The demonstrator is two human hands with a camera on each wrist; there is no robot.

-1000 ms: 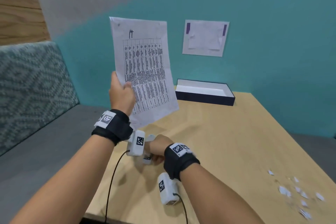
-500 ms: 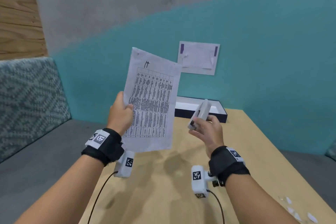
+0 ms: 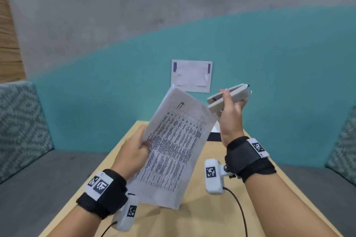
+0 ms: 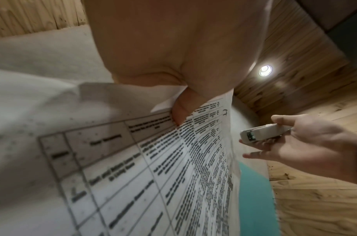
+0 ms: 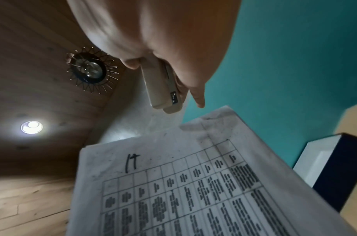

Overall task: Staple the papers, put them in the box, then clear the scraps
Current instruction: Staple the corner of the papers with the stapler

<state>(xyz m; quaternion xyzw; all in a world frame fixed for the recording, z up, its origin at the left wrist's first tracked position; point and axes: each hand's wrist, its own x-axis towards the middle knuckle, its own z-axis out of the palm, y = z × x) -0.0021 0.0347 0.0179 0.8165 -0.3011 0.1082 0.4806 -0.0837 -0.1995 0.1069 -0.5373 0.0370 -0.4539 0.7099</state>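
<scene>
The left hand [image 3: 134, 152] is pinching the papers [image 3: 173, 146] upright at frame centre, presenting their top corner. The right hand [image 3: 230, 115] is gripping the stapler [image 3: 227, 98] just right of it, probably lining up. The box [image 5: 327, 167] is sitting lower right.

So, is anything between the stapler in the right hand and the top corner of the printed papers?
Nothing visible. The beige stapler, held by the right hand, hangs just beside the top right corner of the printed white papers, which the left hand pinches; only open air separates them.
</scene>
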